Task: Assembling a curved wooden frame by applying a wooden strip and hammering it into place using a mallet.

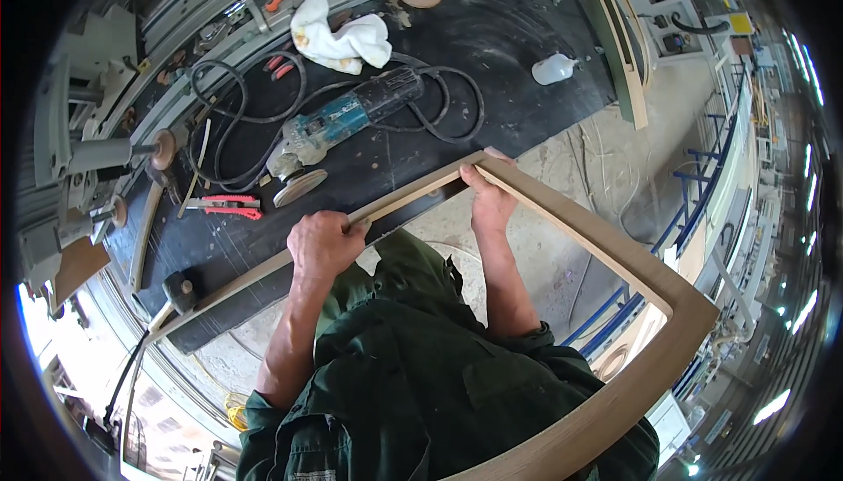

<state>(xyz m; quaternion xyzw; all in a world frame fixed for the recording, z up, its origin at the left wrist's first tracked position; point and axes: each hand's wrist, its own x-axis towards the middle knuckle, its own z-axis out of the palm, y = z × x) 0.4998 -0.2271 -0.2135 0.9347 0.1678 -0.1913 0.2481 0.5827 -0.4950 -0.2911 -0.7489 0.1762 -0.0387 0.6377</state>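
Observation:
A pale wooden frame with a rounded corner at the right reaches from the bench edge round to my body. My left hand is closed round its long left rail, knuckles up, the thumb pointing along the wood. At the far corner, where two rails meet, my right hand grips the frame, its thumb on the near side and its fingers over the far side. Beyond my hands a blue and black angle grinder lies on the black-topped bench, its disc towards me.
Around the grinder loops a black cord. A white cloth, a white bottle, a red utility knife, a hammer and a black-headed mallet lie on the bench. Blue metal racking stands at right.

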